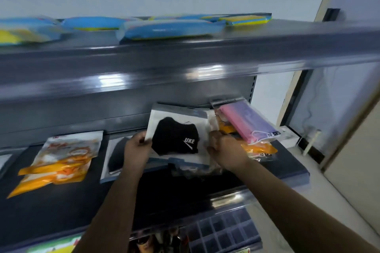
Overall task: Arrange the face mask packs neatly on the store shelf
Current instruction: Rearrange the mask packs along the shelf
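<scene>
Both hands, left (136,146) and right (224,148), grip black pack (176,135); left packs (59,158) flat, right pile (253,127) unsorted

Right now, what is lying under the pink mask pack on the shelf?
An orange pack shows under the pink mask pack. Its upper part is covered, so anything more beneath cannot be seen.

- The mask pack (176,135) I held was clear and white around a black mask with white lettering.
- The pack (246,123) beside it showed pink and purple.
- Orange-and-white packs (59,158) lay on my dark shelf (51,211).
- Blue-and-yellow packs (170,28) sat above.
</scene>
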### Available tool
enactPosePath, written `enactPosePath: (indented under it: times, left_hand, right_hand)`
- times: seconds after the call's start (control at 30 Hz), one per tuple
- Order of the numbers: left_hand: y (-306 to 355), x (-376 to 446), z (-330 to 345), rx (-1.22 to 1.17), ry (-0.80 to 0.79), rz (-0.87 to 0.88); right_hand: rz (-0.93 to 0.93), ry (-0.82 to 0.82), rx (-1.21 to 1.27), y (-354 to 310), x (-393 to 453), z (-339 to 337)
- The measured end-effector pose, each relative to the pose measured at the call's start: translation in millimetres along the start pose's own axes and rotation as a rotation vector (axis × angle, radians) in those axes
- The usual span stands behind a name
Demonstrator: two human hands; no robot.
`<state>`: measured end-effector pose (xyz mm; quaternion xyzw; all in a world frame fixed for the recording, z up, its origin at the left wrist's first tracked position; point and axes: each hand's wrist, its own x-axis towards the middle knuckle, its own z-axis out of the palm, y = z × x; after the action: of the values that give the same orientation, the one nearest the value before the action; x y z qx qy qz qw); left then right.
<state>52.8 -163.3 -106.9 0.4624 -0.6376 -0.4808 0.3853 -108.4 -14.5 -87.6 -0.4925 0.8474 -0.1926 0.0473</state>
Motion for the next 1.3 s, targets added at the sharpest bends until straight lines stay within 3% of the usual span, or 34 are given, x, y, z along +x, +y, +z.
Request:
enactPosePath:
  times: [0.17,0.47,0.67,0.97,1.3]
  left_hand:
    - [-19.1,-4.5,-31.9,-0.192,0.130,-0.085]
    - [-33.3,-10.9,-56.0,-0.366,0.156,-0.115]
    - [-37.3,-12.4,-66.7,-0.374,0.174,-0.090]
    - [-42.7,-40.7,-89.6,-0.366,0.302,-0.066]
    - [-57.8,-124.3,-144.5,-0.348,0.558,0.045]
  right_hand:
    - [-0.020,-0.115,-0.017,4.1,14.5,13.3]
    - [0.158,-0.025,0.116,-6.2,29.8,29.7]
    - [0.251,0.008,0.390,-0.1,36.5,20.1]
    - [0.017,0.154,0.627,-18.1,38.6,15.1]
    - [-0.057,0.016,1.108,-32.5,20.4,31.4]
